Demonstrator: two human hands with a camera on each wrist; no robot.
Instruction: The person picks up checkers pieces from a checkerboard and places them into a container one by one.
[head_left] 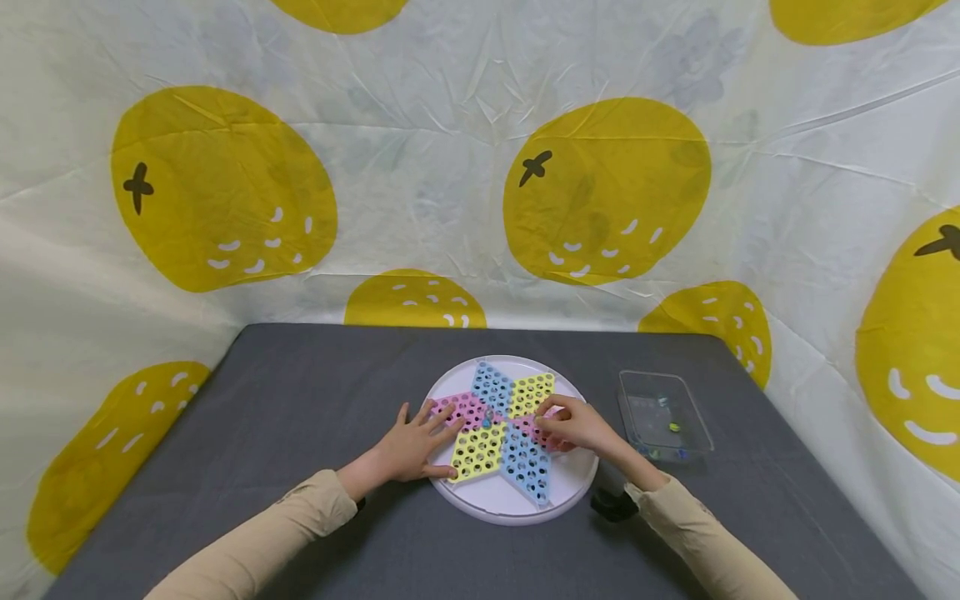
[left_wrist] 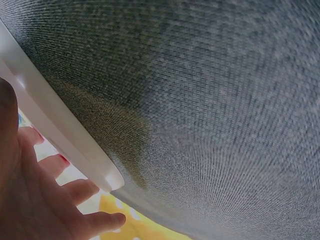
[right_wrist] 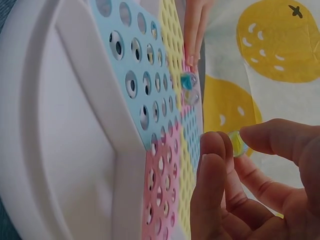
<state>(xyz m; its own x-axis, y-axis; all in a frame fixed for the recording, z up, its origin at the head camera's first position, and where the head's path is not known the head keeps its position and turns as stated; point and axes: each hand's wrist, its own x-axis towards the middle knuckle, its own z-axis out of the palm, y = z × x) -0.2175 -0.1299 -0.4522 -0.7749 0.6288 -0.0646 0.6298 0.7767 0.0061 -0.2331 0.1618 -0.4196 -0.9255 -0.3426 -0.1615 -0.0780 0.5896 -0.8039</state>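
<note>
A round white Chinese checkers board (head_left: 573, 487) lies on the table, its star of pink, blue and yellow sections full of holes. My right hand (head_left: 572, 425) is over the star's right pink point. In the right wrist view its thumb and fingers pinch a clear marble with yellow-green inside (right_wrist: 238, 144). My left hand (head_left: 416, 443) rests on the board's left side, fingers spread over the pink and yellow points. Near the star's centre sit a blue marble (right_wrist: 188, 80) and a clear one (right_wrist: 191, 96), close to the left fingertips.
A clear plastic box (head_left: 701, 408) stands right of the board, with several marbles in it, one yellow-green (head_left: 674, 427). Dark grey cloth covers the table (head_left: 315, 383). A white curtain (head_left: 420, 192) with yellow fruit prints hangs behind and at both sides.
</note>
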